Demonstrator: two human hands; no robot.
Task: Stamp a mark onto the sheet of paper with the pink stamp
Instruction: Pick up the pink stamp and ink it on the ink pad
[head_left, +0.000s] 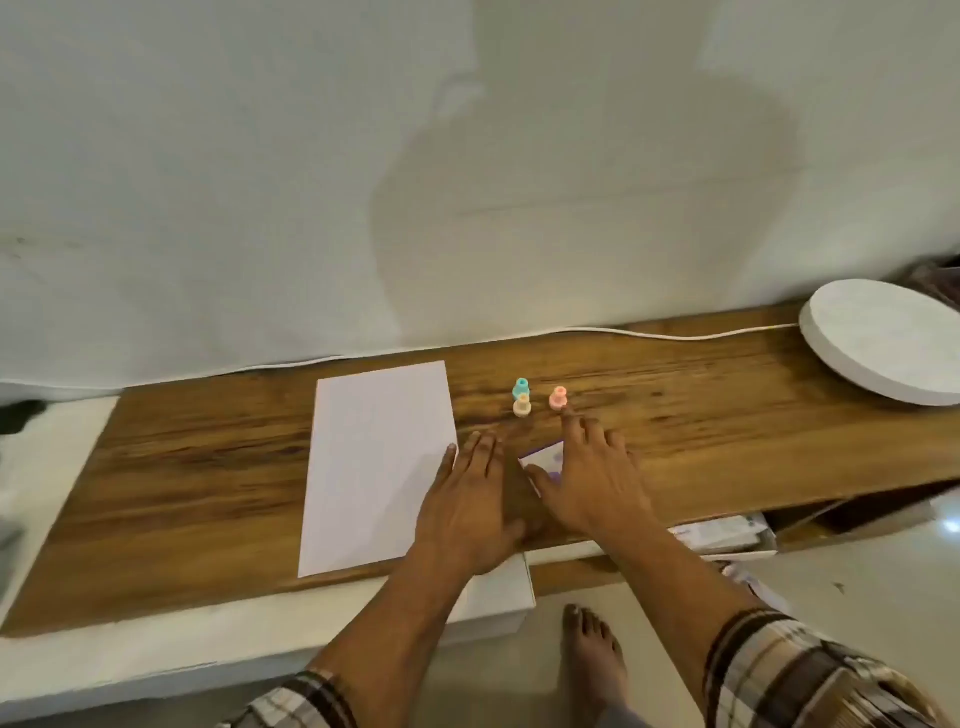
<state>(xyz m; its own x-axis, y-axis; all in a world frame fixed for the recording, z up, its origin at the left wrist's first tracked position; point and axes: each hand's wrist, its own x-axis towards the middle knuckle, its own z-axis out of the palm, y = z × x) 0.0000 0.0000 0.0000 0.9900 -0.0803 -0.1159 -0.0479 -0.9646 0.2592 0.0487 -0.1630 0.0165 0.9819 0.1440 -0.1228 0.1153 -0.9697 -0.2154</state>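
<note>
The small pink stamp (558, 398) stands upright on the wooden tabletop (208, 457), to the right of the white sheet of paper (376, 467). My right hand (589, 478) stretches flat over the table with fingers spread; its fingertips sit just below the pink stamp, holding nothing. My left hand (475, 501) lies flat and open on the table, its outer finger resting on the paper's right edge. A small white card with purple print (548, 457) lies partly hidden between and under my hands.
A teal stamp (520, 386) and a cream-orange stamp (521, 406) stand left of the pink one. A round white slab (883, 345) sits at the far right. A white cable (675, 335) runs along the wall. Boxes and my bare foot (589, 654) are below the table's front edge.
</note>
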